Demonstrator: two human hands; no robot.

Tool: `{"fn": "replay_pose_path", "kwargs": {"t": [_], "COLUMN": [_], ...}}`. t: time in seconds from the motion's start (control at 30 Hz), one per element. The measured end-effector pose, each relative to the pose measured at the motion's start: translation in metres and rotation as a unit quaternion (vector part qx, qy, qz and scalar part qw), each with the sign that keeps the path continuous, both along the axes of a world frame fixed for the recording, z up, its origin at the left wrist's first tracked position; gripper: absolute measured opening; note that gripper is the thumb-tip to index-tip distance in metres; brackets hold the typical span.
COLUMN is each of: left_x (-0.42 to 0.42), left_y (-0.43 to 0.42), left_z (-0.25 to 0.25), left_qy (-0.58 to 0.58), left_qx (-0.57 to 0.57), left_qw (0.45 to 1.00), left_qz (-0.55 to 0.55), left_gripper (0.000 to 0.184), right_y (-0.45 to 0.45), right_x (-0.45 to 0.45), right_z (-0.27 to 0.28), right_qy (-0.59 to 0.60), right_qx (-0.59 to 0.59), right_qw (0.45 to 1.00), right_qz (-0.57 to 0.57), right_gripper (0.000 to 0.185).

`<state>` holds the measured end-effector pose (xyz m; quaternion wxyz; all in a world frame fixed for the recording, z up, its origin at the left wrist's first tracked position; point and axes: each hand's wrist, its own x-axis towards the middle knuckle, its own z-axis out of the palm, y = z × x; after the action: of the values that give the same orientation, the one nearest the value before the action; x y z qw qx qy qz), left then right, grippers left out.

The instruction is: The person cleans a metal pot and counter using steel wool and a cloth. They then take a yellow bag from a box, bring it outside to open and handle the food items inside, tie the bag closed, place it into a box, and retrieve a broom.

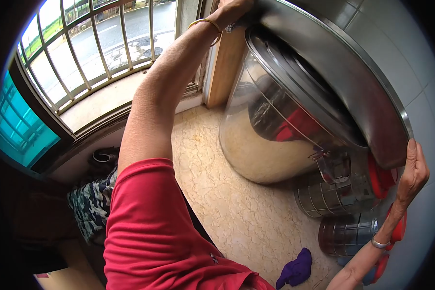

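Both my hands are at the rim of a large round metal tray [343,72], tilted over a big clear container. My left hand [234,10], at the top edge of the view, is partly cut off and its fingers are hidden. On the right, my right hand [413,171] grips the tray's lower right rim, thumb on the edge. Below the tray, the container [270,150] holds pale, grain-like contents, with something dark and red showing through its wall. A dark lid [304,82] covers its top.
Smaller jars with red lids [333,193] [348,232] stand beside the container on the marbled counter [203,164]. A purple cloth [297,268] lies near the front. The barred window [96,53] is at upper left, a camouflage-patterned item [89,208] below it. Tiled wall [396,53] at right.
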<state>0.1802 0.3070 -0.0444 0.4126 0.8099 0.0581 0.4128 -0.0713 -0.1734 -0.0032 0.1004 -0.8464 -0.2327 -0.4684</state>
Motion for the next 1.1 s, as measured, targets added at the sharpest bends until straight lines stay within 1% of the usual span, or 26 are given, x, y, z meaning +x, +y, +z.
{"fn": "replay_pose_path", "kwargs": {"t": [0.03,0.07,0.1,0.13,0.2,0.23,0.27,0.33,0.37,0.4,0.47,0.5,0.53,0.6,0.63,0.7,0.73,0.8,0.83,0.87,0.9,0.93,0.97,1.0,1.03,1.1], "left_x": [0.046,0.071,0.062,0.041,-0.025,-0.069,-0.068,-0.064,-0.082,-0.066,-0.06,-0.055,-0.057,-0.051,-0.052,-0.058,-0.093,-0.13,-0.134,-0.139,-0.144,-0.174,-0.203,-0.22,-0.211,-0.185], "left_y": [0.026,0.037,0.026,0.008,-0.038,-0.07,-0.08,-0.092,-0.096,-0.069,-0.064,-0.065,-0.064,-0.067,-0.077,-0.091,-0.115,-0.152,-0.166,-0.184,-0.203,-0.199,-0.209,-0.218,-0.225,-0.248], "left_z": [-0.015,-0.021,-0.019,-0.016,-0.002,0.011,0.009,0.001,0.002,-0.003,-0.006,-0.004,-0.004,-0.004,-0.003,-0.002,0.006,0.014,0.02,0.026,0.031,0.024,0.029,0.036,0.029,0.008], "left_qy": [-0.067,-0.131,-0.131,-0.023,0.193,0.274,0.275,0.172,0.142,0.07,-0.032,0.003,0.028,0.035,0.029,0.055,0.083,0.138,0.138,0.217,0.29,0.124,0.121,0.12,0.119,0.05], "left_qx": [0.251,0.485,0.49,0.581,0.72,0.407,0.407,0.571,0.226,0.247,0.217,0.18,0.175,0.189,0.191,0.33,0.222,0.184,0.188,0.239,0.288,0.125,0.118,0.113,0.115,0.249], "left_qw": [0.966,0.864,0.861,0.812,0.662,0.871,0.87,0.803,0.962,0.964,0.973,0.981,0.983,0.979,0.979,0.942,0.971,0.969,0.966,0.935,0.894,0.946,0.95,0.954,0.953,0.956], "left_qz": [0.02,0.036,0.033,0.048,0.082,0.03,0.031,0.001,0.047,0.07,0.071,0.07,0.048,0.072,0.064,0.007,-0.042,-0.093,-0.109,-0.149,-0.184,-0.272,-0.263,-0.252,-0.255,-0.149], "left_gripper": [0.015,0.012,0.012,0.014,0.018,0.019,0.019,0.022,0.024,0.025,0.028,0.029,0.029,0.03,0.03,0.032,0.033,0.032,0.032,0.032,0.031,0.03,0.026,0.024,0.024,0.018], "right_y": [0.004,0.005,0.002,0.0,-0.001,-0.001,-0.001,0.0,0.001,-0.001,-0.001,0.001,0.005,0.01,0.004,0.009,0.008,0.012,0.015,0.015,0.011,0.008,0.005,0.002,0.003,0.0], "right_x": [0.0,0.0,0.0,0.001,0.003,0.003,0.003,0.003,0.002,0.003,0.003,0.002,0.003,0.002,0.0,-0.004,-0.005,-0.004,-0.004,-0.005,-0.01,-0.01,-0.013,-0.016,-0.012,-0.007], "right_z": [-0.001,-0.001,-0.002,-0.002,-0.003,-0.004,-0.003,-0.003,-0.003,-0.005,-0.004,-0.003,-0.004,-0.005,0.0,0.002,0.003,0.001,0.0,0.0,0.004,0.005,0.01,0.013,0.013,0.008], "right_qy": [-0.006,-0.013,-0.011,-0.008,-0.005,-0.013,-0.021,-0.022,-0.021,-0.015,-0.021,-0.024,-0.02,-0.059,-0.026,-0.027,-0.01,-0.032,-0.051,-0.061,0.007,0.035,0.07,0.106,0.106,0.038], "right_qx": [0.01,0.023,0.028,0.028,0.031,0.025,0.02,0.021,0.02,0.02,0.012,0.002,-0.001,0.028,0.0,0.003,-0.005,0.017,0.032,0.039,0.038,0.046,0.046,0.049,0.051,0.071], "right_qw": [1.0,1.0,1.0,1.0,1.0,1.0,1.0,1.0,1.0,1.0,1.0,1.0,1.0,0.998,0.999,0.998,0.997,0.999,0.998,0.997,0.999,0.998,0.996,0.993,0.993,0.985], "right_qz": [0.004,0.006,0.004,0.002,0.005,0.004,0.002,0.0,-0.007,-0.008,0.003,0.002,0.001,0.014,-0.04,-0.056,-0.071,-0.027,0.01,0.026,0.002,0.013,0.022,0.033,0.029,0.151], "right_gripper": [0.034,0.034,0.034,0.034,0.035,0.035,0.034,0.032,0.03,0.03,0.029,0.03,0.03,0.031,0.031,0.031,0.031,0.029,0.029,0.031,0.032,0.035,0.036,0.038,0.038,0.04]}}
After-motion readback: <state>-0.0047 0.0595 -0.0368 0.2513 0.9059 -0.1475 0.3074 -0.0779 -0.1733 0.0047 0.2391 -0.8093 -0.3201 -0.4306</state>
